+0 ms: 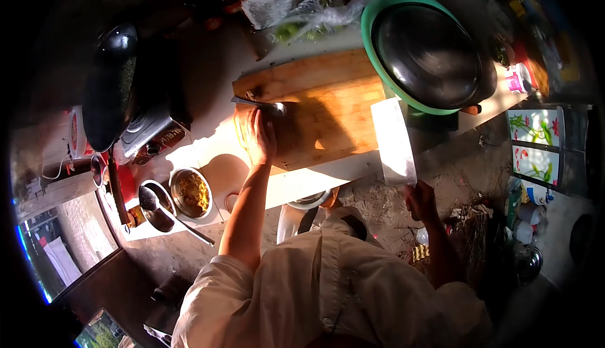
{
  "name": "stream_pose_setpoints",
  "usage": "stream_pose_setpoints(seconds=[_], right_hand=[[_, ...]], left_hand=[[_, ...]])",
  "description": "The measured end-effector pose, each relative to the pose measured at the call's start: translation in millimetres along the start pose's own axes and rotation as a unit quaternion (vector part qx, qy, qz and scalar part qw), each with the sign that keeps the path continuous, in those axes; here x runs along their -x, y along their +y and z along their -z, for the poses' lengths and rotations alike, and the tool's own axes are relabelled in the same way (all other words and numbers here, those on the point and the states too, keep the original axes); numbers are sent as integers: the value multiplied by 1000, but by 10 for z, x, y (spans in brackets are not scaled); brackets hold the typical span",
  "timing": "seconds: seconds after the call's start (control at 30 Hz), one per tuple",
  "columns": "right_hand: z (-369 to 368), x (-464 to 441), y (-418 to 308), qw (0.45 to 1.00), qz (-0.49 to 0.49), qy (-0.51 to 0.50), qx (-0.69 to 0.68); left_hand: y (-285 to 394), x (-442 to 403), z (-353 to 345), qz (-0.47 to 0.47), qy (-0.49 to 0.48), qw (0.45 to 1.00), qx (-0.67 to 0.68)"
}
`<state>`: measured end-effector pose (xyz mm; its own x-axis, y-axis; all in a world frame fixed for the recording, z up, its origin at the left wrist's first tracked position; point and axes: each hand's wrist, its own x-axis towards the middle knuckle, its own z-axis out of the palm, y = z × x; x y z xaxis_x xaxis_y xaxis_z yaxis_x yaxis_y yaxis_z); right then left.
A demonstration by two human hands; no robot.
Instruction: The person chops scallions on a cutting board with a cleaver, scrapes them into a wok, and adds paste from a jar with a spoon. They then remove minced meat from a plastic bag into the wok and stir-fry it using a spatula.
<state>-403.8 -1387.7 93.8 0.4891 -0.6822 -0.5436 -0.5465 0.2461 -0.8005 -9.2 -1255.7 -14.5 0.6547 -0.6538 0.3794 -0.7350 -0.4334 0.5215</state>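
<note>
My left hand lies flat with its fingers stretched out on the left end of a wooden cutting board. Its fingertips are at the handle of a metal spoon; whether they touch it is unclear. The spoon rests near the board's left edge. On the right, my right hand is closed round the handle of a cleaver. The broad, sunlit blade points up and away from me, over the board's right front corner and the table edge.
A dark lid sits in a green basin at the back right. Bowls of yellow food and with a ladle stand front left. A wok is at far left, near a stove. Plastic bags lie behind the board.
</note>
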Motion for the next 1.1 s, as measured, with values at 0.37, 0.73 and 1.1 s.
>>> stream_pose_setpoints(seconds=[0.37,0.73,1.1], right_hand=[[-879,-401,284,982,28,-129,-135],[-1110,-434,290,976,10,-150,-158],[-1756,-391,194,972,-4,-205,-113]], left_hand=[[432,459,162,4,-117,974,196],[182,602,409,32,-191,974,-117],[250,444,368,42,-197,978,-49]])
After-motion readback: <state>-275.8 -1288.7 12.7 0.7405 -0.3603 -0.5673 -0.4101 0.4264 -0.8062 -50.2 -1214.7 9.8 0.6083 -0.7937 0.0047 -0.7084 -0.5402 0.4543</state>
